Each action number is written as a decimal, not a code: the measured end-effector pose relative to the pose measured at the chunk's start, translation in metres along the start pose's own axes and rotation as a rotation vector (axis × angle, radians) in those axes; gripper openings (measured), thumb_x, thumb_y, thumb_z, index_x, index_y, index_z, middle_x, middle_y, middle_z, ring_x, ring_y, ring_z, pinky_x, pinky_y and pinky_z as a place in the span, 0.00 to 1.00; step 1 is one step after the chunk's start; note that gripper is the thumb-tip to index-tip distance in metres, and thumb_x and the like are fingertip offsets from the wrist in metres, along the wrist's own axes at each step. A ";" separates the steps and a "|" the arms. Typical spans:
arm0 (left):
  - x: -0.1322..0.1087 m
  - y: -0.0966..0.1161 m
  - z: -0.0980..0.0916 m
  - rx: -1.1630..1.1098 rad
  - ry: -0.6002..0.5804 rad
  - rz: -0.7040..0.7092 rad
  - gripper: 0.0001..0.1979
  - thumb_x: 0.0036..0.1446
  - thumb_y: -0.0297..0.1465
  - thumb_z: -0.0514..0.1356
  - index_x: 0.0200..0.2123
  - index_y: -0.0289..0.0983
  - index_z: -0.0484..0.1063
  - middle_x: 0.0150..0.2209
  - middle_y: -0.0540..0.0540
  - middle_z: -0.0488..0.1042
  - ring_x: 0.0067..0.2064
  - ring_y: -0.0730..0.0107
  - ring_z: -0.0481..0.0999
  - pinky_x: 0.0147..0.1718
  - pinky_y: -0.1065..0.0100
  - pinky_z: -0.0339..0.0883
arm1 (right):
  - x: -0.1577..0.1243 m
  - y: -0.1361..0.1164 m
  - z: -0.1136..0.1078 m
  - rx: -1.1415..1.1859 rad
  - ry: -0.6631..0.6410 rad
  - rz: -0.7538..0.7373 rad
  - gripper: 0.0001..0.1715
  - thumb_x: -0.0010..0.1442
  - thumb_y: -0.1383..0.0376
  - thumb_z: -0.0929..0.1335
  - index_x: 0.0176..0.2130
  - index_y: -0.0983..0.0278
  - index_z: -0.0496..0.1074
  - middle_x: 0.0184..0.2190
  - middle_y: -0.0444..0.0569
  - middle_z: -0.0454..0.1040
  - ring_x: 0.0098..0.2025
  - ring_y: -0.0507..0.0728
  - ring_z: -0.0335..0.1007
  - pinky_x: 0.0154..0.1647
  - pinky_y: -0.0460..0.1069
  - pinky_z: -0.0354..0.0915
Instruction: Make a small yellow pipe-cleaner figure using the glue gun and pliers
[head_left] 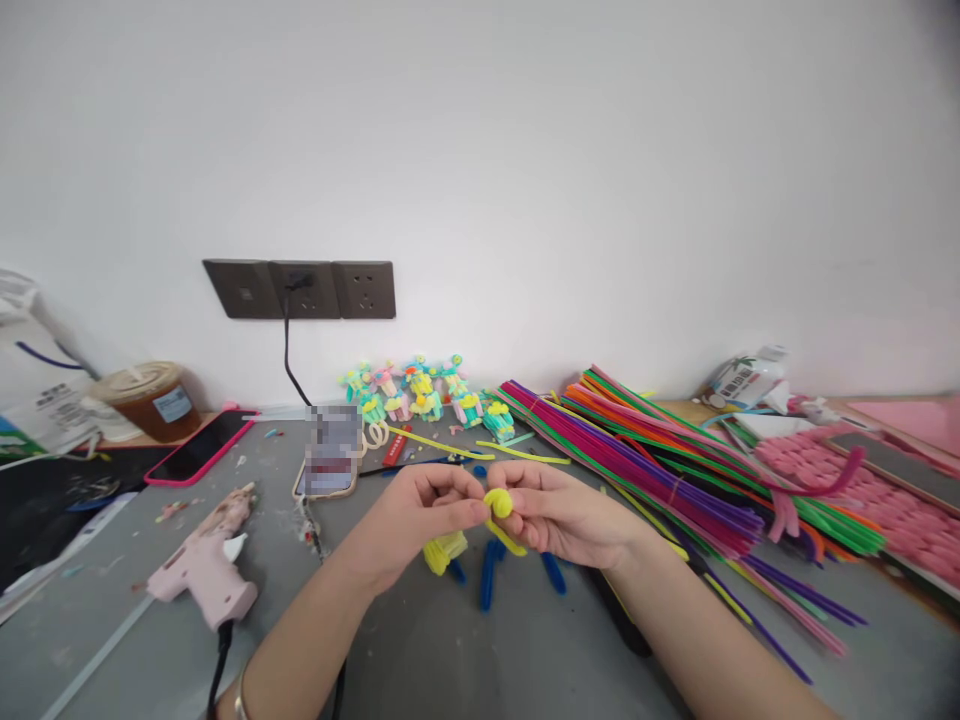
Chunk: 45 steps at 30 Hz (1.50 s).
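Between both hands is a yellow pipe cleaner (498, 502), wound into a small ball with a loose tail hanging below it. My left hand (442, 505) pinches the ball from the left with thumb and forefinger. From the other side, my right hand (551, 508) grips it the same way, its other fingers curled. Beneath the hands on the grey mat lie a folded yellow pipe cleaner bundle (445, 551) and several short blue pipe cleaner pieces (488, 575). A black-handled tool (619, 615) lies partly hidden under my right forearm.
A pink hot glue gun (202, 575) and two phones lie left, near a lidded drink cup (161, 400). Small pipe cleaner figures (420, 385) line the wall. Bundles of coloured pipe cleaners (637, 460) spread across the right. A black cable (286, 350) runs from the wall socket.
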<state>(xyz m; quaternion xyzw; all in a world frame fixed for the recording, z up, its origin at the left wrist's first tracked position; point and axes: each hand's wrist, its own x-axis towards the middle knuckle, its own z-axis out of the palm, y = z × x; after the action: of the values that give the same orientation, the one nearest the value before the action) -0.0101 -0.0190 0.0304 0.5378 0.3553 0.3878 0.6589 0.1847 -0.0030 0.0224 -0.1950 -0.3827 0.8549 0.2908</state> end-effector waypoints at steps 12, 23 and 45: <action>-0.001 -0.001 0.002 0.213 0.229 0.236 0.08 0.48 0.35 0.68 0.25 0.36 0.78 0.17 0.59 0.45 0.21 0.78 0.45 0.22 0.71 0.41 | 0.009 0.014 0.012 0.068 0.116 -0.217 0.13 0.52 0.63 0.78 0.31 0.67 0.74 0.26 0.41 0.67 0.26 0.46 0.57 0.28 0.42 0.57; -0.001 0.003 0.007 0.236 0.279 0.299 0.06 0.46 0.33 0.68 0.23 0.36 0.77 0.17 0.59 0.46 0.20 0.79 0.47 0.21 0.72 0.43 | 0.014 0.023 0.022 0.235 0.054 -0.202 0.10 0.55 0.64 0.75 0.29 0.66 0.72 0.24 0.40 0.64 0.25 0.47 0.51 0.28 0.43 0.54; 0.005 -0.004 0.010 -0.266 0.277 0.047 0.17 0.40 0.40 0.74 0.25 0.34 0.75 0.19 0.56 0.61 0.21 0.83 0.53 0.21 0.74 0.46 | 0.018 0.019 0.021 -0.395 0.385 -0.487 0.21 0.58 0.48 0.71 0.33 0.63 0.68 0.23 0.41 0.64 0.25 0.50 0.57 0.27 0.45 0.56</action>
<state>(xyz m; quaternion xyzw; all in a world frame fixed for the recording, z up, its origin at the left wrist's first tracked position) 0.0018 -0.0198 0.0277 0.3953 0.3756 0.5169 0.6599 0.1531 -0.0132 0.0186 -0.3079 -0.5138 0.6180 0.5092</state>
